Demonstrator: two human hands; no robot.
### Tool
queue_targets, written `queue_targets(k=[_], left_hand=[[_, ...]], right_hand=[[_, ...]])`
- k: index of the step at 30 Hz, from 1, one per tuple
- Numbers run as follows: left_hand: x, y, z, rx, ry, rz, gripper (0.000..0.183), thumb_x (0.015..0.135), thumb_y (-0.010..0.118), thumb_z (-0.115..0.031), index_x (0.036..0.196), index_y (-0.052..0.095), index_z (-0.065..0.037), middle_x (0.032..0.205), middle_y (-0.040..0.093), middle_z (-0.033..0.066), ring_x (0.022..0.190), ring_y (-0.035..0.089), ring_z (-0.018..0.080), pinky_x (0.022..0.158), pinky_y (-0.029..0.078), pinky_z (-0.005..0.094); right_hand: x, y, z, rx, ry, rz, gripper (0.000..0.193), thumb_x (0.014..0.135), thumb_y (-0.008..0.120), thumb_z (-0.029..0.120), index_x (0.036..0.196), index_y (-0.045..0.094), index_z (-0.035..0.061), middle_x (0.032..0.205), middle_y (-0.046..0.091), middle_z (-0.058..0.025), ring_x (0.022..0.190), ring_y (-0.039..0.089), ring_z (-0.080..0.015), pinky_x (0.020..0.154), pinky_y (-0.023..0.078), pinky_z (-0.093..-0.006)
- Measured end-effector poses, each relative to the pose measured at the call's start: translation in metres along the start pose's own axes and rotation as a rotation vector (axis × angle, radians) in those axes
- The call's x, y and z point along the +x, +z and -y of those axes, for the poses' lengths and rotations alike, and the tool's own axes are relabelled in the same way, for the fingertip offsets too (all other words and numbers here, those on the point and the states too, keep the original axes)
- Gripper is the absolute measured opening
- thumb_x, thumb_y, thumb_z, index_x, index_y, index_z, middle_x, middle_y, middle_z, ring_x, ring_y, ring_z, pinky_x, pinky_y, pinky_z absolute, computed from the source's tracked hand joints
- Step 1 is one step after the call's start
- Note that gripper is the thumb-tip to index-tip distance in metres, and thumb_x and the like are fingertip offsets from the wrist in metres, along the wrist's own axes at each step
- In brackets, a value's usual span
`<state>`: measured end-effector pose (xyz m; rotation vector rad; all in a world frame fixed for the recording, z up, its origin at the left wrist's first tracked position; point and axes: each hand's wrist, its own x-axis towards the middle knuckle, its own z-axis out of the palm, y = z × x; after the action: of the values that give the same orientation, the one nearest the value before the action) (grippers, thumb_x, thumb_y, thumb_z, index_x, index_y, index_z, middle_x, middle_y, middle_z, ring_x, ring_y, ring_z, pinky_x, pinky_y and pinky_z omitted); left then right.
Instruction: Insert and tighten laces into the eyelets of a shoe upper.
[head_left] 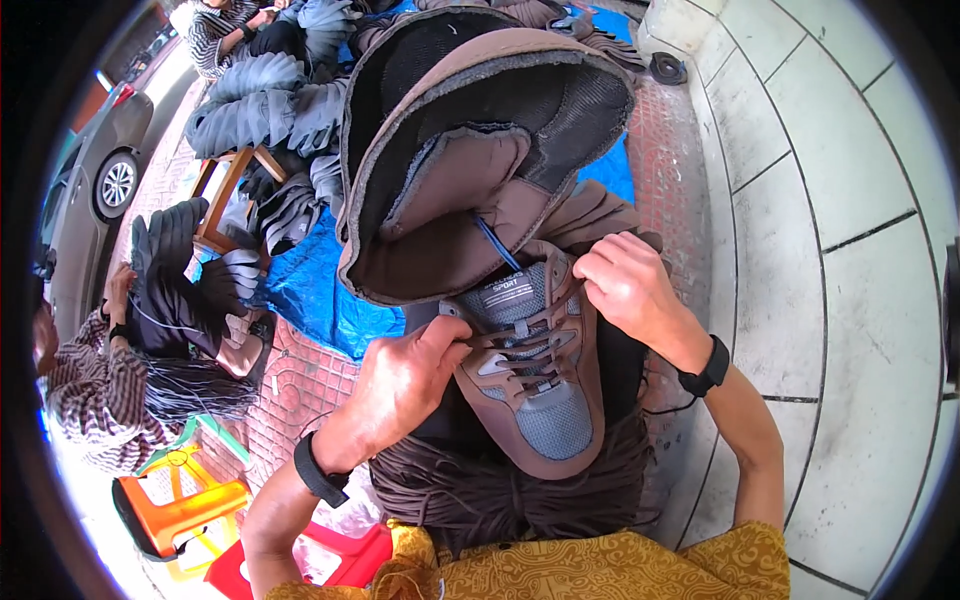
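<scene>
A brown and grey shoe upper (555, 420) lies over my lap, its toe toward me and a dark brown shoelace (530, 355) crossing its tongue. My left hand (405, 385) is closed in a pinch at the left eyelet edge, with the lace running from its fingertips. On the other side, my right hand (640, 295) pinches at the upper eyelets, where the lace comes out; its fingertips partly hide what they grip. A blue cord (497, 243) runs from the tongue into a stack of nested brown uppers (590, 75) just beyond. Beneath the toe rests a thick bundle of brown laces (510, 505).
Grey uppers (245, 110) are heaped on a blue tarp (325, 290) by a wooden stool (225, 205). At left, another person (110, 400) sits with uppers and dark laces. Orange (190, 510) and red plastic stools (350, 555) stand near; a tiled wall (790, 260) rises right.
</scene>
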<state>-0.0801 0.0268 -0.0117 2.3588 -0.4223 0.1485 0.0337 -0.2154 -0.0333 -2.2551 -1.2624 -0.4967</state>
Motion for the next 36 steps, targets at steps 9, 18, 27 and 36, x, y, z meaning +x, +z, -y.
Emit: queue_targets(k=[9, 18, 27, 36], left_hand=[[-0.014, -0.018, 0.011, 0.045, 0.018, -0.018, 0.011, 0.077, 0.057, -0.001, 0.088, 0.056, -0.002, 0.067, 0.059, 0.0161, 0.059, 0.060, 0.0315, 0.049, 0.047, 0.0341], [-0.001, -0.029, 0.009, -0.546, -0.464, 0.276, 0.015, 0.084, 0.055, -0.012, 0.089, 0.058, 0.002, 0.065, 0.058, 0.0087, 0.061, 0.057, 0.0135, 0.056, 0.044, 0.0251], [0.021, -0.029, 0.015, -0.893, -0.698, 0.705, 0.026, 0.088, 0.051, -0.022, 0.094, 0.058, 0.002, 0.071, 0.059, 0.0054, 0.064, 0.059, 0.0132, 0.060, 0.047, 0.0242], [0.032, -0.034, 0.002, -0.480, -0.503, 0.523, 0.010, 0.082, 0.056, -0.005, 0.083, 0.056, 0.005, 0.068, 0.060, 0.0065, 0.063, 0.058, 0.0131, 0.058, 0.045, 0.0251]], right_hand=[[0.012, -0.022, -0.002, -0.308, -0.280, 0.008, 0.015, 0.055, 0.055, 0.008, 0.053, 0.040, 0.0074, 0.058, 0.036, -0.0038, 0.059, 0.044, -0.0196, 0.054, 0.037, -0.0311], [0.001, -0.026, 0.007, 0.829, 0.582, 0.128, 0.006, 0.065, 0.060, -0.003, 0.071, 0.058, -0.0013, 0.068, 0.056, -0.0011, 0.063, 0.050, -0.0056, 0.056, 0.039, -0.0204], [0.002, -0.034, 0.007, 1.031, 0.828, 0.168, 0.013, 0.067, 0.064, -0.001, 0.080, 0.063, -0.0014, 0.067, 0.057, 0.0001, 0.060, 0.053, -0.0054, 0.051, 0.040, -0.0199], [0.004, -0.040, 0.008, 0.420, 0.336, 0.189, 0.016, 0.063, 0.068, 0.005, 0.079, 0.065, 0.0059, 0.066, 0.058, -0.0062, 0.056, 0.057, -0.0159, 0.052, 0.045, -0.0263]])
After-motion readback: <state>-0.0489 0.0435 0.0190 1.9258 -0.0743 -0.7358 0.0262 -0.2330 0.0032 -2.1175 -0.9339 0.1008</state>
